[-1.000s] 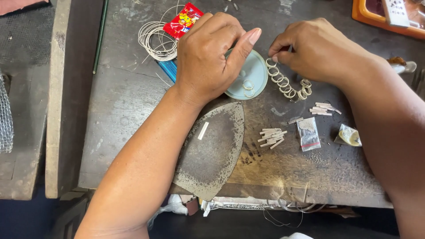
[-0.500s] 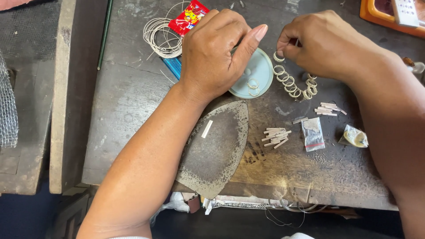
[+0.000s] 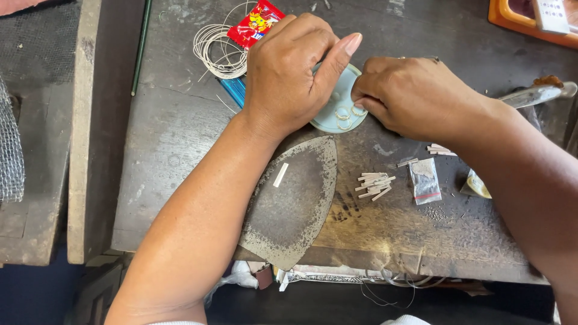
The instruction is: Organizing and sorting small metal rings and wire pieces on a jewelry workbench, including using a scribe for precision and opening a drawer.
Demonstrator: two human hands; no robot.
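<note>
- Pale blue round plastic lid (image 3: 344, 102) lies on the dark worn table (image 3: 174, 150), half hidden under both hands; three small wire rings (image 3: 348, 114) show on it.
- Left hand (image 3: 292, 75) is curled over the lid, thumb out; what it grips cannot be told.
- Right hand (image 3: 415, 96) pinches narrow at the rings.
- Nearby: one iron-shaped metal plate (image 3: 295, 204), one white wire coil (image 3: 217, 45), one heap of short metal strips (image 3: 374, 183), one small clear bag (image 3: 425, 180).
</note>
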